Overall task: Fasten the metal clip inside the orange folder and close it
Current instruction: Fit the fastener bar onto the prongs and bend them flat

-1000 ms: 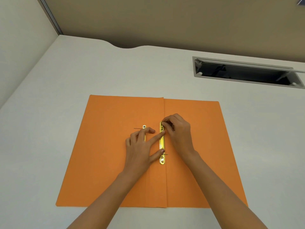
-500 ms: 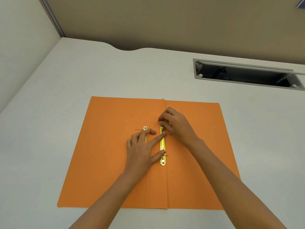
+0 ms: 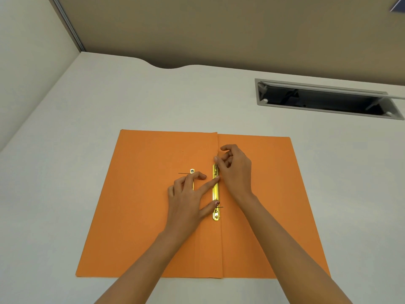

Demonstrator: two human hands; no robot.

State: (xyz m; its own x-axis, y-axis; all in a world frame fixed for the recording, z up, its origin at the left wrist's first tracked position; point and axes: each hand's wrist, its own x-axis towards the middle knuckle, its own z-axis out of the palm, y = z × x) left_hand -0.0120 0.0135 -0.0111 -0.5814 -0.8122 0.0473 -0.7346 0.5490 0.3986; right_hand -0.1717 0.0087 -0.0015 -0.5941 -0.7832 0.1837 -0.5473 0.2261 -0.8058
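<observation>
The orange folder [image 3: 140, 205] lies open and flat on the white desk. A long gold metal clip bar [image 3: 215, 194] runs along the fold in the middle. My left hand [image 3: 188, 198] lies spread on the left flap, its index finger and thumb pressing on the bar. A second small gold metal piece [image 3: 192, 171] shows just above that hand's fingers. My right hand [image 3: 235, 170] hovers at the bar's top end with fingers curled and apart, its thumb tip touching the top of the bar.
A grey recessed cable tray [image 3: 326, 99] with its lid open sits in the desk at the back right. Partition walls [image 3: 32, 62] close off the desk at the left and back. A curved notch [image 3: 168, 65] cuts the desk's far edge.
My right hand has lifted and loosened its fingers at the bar's top end, drifting slightly up and right. My left hand has stayed pressed on the bar.
</observation>
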